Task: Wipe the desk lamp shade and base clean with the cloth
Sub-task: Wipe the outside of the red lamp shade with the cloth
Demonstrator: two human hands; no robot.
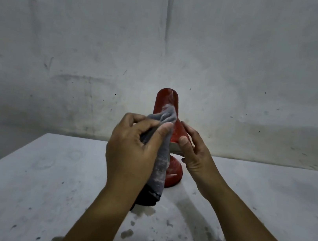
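Stained white tabletop lies nearest us. Our left hand pinches the grey cloth against the red lamp shade — our right hand grips the shade's rim; the base stands behind, before a scuffed wall.
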